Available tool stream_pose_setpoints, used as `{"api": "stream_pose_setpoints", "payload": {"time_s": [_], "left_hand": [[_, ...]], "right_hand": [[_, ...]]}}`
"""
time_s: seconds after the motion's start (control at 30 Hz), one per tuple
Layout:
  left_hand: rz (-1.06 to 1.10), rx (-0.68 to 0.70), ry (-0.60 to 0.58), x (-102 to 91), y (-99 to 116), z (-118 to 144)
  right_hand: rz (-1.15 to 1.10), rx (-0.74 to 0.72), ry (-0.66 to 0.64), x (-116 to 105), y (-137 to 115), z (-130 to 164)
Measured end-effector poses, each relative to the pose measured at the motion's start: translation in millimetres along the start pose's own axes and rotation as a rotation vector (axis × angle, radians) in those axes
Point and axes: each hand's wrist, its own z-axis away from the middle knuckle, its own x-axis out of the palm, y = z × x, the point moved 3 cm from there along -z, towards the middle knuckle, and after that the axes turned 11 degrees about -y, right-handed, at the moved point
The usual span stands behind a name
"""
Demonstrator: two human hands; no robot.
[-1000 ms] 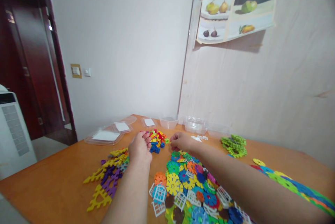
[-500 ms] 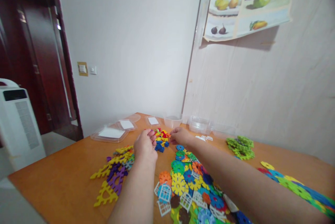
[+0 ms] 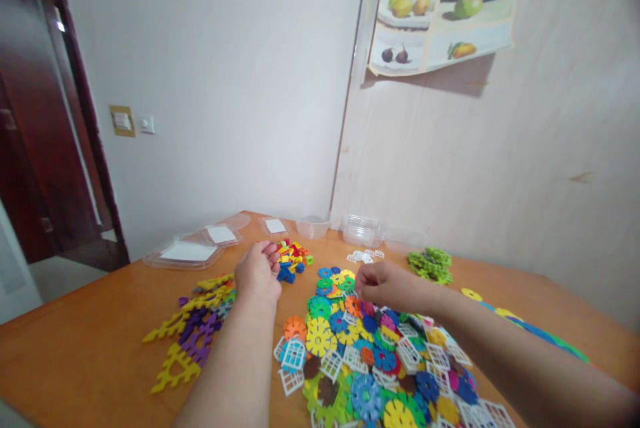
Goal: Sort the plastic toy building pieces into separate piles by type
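On the tabletop (image 3: 90, 341), our right hand (image 3: 385, 287) has drawn back from the small brick heap (image 3: 291, 260) at 12 o'clock and now hovers, fingers pinched narrow, over the near spread of gear discs (image 3: 370, 361); whether it holds a piece we cannot tell. So the picking seems to have shifted to the discs. Our left hand (image 3: 257, 273) stays loosely curled at the heap's 9 o'clock edge. The heap is tiny, mixed red, yellow and blue pieces, tightly bunched.
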Motion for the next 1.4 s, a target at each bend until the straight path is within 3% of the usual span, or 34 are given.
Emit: {"api": "stream_pose_setpoints", "payload": {"time_s": [0.27, 0.43, 0.57, 0.77, 0.87, 1.13, 1.4], "left_hand": [[-0.011, -0.002, -0.010, -0.7, -0.3, 0.1], [-0.013, -0.006, -0.011, -1.1, -2.1, -2.0], [-0.007, -0.001, -0.011, -1.3, -1.4, -3.3], [0.005, 0.004, -0.005, -2.3, -0.3, -3.1], [0.006, 0.002, 0.002, -2.6, -0.8, -2.1], [0.021, 0.010, 0.003, -5.3, -2.5, -6.0], [0.028, 0.015, 0.007, -3.4, -0.3, -1.5]], "right_hand": [[0.279, 0.014, -0.094, 4.7, 15.9, 48.0], [0.441, 0.030, -0.022, 11.8, 19.1, 58.8], [0.306, 0.044, 0.000, 9.6, 23.6, 51.0], [-0.015, -0.009, 0.141, 4.5, 10.6, 6.9], [-0.179, 0.082, 0.151, 8.7, 0.1, -28.4], [-0.245, 0.193, 0.140, 19.3, -35.4, -109.7], [-0.327, 0.289, 0.068, 30.2, -54.6, -152.4]]}}
